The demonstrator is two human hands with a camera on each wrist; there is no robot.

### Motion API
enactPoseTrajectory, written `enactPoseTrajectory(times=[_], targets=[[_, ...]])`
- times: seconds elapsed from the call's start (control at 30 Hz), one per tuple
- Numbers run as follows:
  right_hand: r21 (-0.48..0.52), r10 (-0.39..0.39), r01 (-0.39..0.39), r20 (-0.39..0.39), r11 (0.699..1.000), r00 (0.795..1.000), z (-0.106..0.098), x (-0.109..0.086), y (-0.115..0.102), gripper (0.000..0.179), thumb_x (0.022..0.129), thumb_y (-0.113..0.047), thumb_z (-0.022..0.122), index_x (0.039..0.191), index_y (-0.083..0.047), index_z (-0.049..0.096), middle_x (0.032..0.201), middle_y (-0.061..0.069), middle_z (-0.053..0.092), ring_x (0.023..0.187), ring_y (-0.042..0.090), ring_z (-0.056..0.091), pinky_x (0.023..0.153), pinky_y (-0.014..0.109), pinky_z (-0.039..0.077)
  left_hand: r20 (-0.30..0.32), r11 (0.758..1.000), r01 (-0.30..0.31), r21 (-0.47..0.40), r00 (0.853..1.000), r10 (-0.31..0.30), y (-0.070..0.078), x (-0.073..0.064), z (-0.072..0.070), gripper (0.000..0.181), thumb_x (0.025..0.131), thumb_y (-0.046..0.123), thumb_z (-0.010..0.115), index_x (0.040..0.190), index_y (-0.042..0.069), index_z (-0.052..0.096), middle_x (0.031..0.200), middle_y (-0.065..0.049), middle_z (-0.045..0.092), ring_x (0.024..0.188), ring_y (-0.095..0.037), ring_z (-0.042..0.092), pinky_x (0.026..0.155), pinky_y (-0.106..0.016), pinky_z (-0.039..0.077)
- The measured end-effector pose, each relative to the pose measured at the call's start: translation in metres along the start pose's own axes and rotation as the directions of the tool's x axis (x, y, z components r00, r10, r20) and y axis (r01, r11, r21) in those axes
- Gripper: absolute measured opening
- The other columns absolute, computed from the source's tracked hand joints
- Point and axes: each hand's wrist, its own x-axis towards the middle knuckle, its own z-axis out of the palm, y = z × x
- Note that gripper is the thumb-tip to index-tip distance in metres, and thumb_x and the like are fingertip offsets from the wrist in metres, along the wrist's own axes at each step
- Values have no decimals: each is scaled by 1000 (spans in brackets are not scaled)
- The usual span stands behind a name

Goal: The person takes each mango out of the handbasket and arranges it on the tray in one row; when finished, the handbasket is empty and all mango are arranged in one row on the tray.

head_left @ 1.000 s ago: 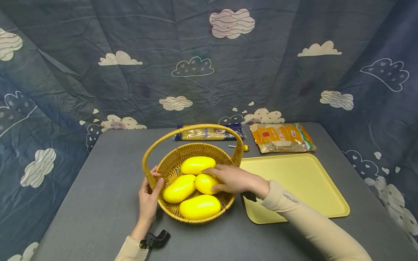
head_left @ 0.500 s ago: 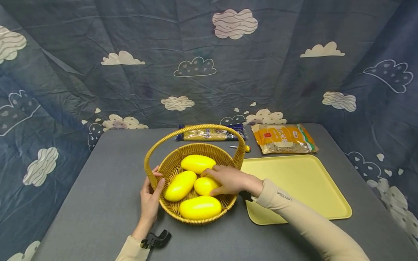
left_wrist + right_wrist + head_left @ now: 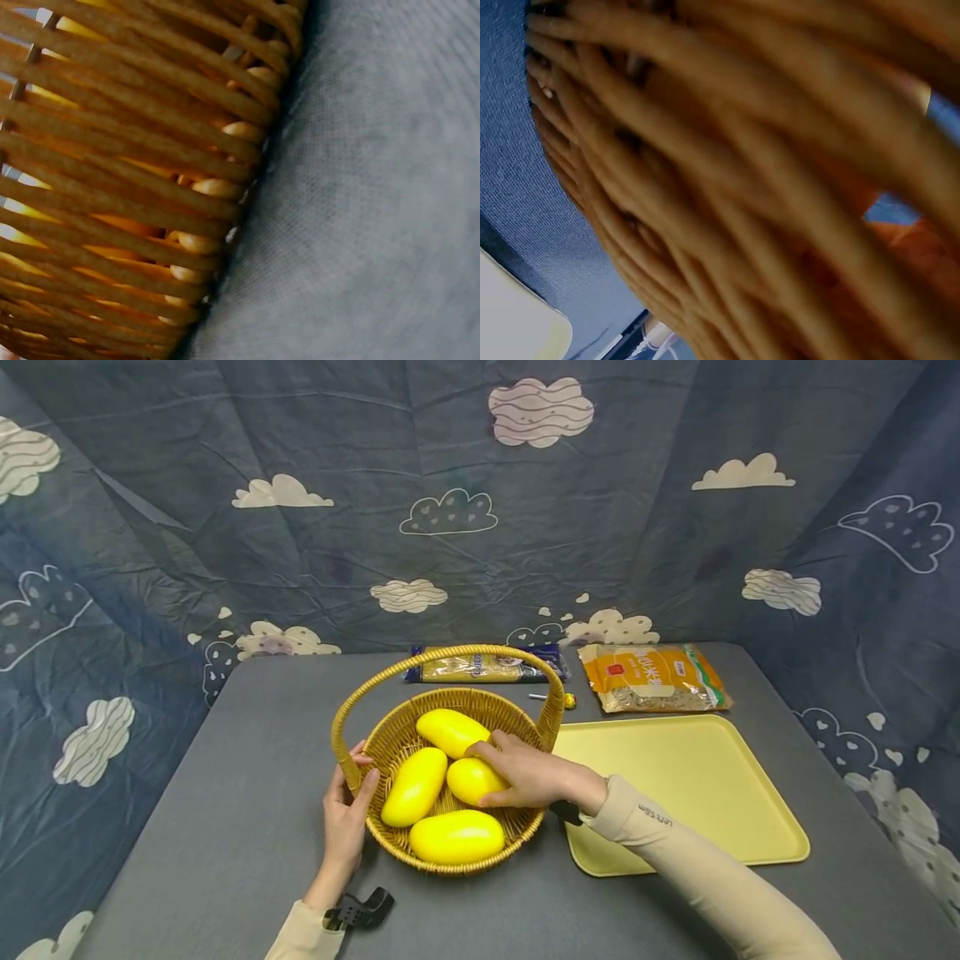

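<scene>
Right hand (image 3: 528, 772) — around fruit (image 3: 468, 782) (yellow)

The basket (image 3: 420, 703) is golden brown, in a woven pattern, and the four oval fruits (image 3: 457, 837) are of bright, plain yellow. The tray (image 3: 690, 785) has a paler yellow; the surface (image 3: 247, 793) is grey. The cloth (image 3: 352, 443) is dark blue-grey with whitish clouds — some wavy-lined, some dotted. The sleeve (image 3: 697, 868) is cream — with small dark letters.
</scene>
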Motion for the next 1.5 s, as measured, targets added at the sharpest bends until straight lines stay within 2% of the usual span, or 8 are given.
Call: enactPoseTrajectory(times=[0.23, 0.37, 0.53, 0.73, 0.83, 1.07, 1.2, 1.5], targets=[[-100, -15, 2, -128, 995, 992, -1, -6, -7, 64, 86, -50, 65, 136, -16, 43, 118, 3, 52, 101, 20, 51, 84, 41, 42, 0, 1000, 6, 10, 1000, -6, 0, -3, -1, 21, 95, -1, 54, 113, -11, 49, 142, -20, 41, 131, -27, 35, 101, -23, 30], [-119, -43, 11, -270, 993, 962, -3, -15, -13, 64, 83, -54, 65, 133, -19, 46, 114, -1, 54, 97, 14, 52, 78, 35, 46, 0, 1000, -1, 4, 1000, 1, 1, -3, 0, 21, 95, -1, 53, 113, -11, 49, 142, -19, 42, 131, -28, 35, 101, -23, 30], [-84, -59, 24, -444, 996, 894, -8, -32, -19, 68, 81, -60, 65, 133, -19, 48, 117, -3, 55, 98, 12, 54, 76, 33, 48, -6, 1000, -9, 3, 1000, 9, 0, -3, 0, 21, 95, -1, 53, 112, -12, 49, 141, -19, 42, 131, -27, 36, 100, -23, 30], [-9, -47, 54, -638, 999, 769, -10, -62, -15, 73, 74, -53, 76, 133, -19, 49, 116, -2, 55, 93, 13, 54, 70, 34, 48, -6, 1000, -10, 10, 1000, 10, 1, -3, 1, 21, 95, -1, 54, 112, -12, 49, 141, -20, 42, 130, -28, 36, 100, -23, 30], [16, -16, 37, -694, 999, 720, -11, -82, -8, 76, 71, -45, 81, 134, -17, 49, 118, -1, 55, 95, 13, 54, 69, 33, 49, -5, 1000, -6, 11, 1000, 7, 1, -3, 1, 21, 95, -1, 54, 112, -11, 49, 141, -19, 42, 130, -28, 36, 100, -23, 31], [77, 141, -126, -748, 989, 648, -6, -117, 17, 84, 63, -29, 89, 135, -14, 47, 116, 3, 55, 91, 13, 54, 62, 34, 51, -14, 1000, -20, 18, 1000, 20, -1, -3, -1, 21, 95, 0, 54, 112, -11, 50, 140, -19, 43, 129, -26, 38, 99, -23, 32], [138, 263, -243, -737, 960, 623, 1, -122, 32, 80, 65, -32, 88, 133, -14, 49, 114, 7, 57, 83, 18, 57, 62, 41, 50, -10, 999, -39, 12, 999, 39, -2, -3, -1, 21, 95, -2, 54, 113, -12, 49, 140, -21, 43, 128, -27, 38, 98, -24, 33], [253, 530, -476, -549, 842, 646, 16, -119, 51, 81, 72, -61, 73, 129, -10, 47, 106, 12, 58, 87, 28, 54, 65, 40, 42, 2, 999, -45, 1, 999, 45, -2, -2, 0, 21, 95, -2, 53, 112, -12, 49, 140, -23, 42, 129, -30, 37, 99, -23, 32]])
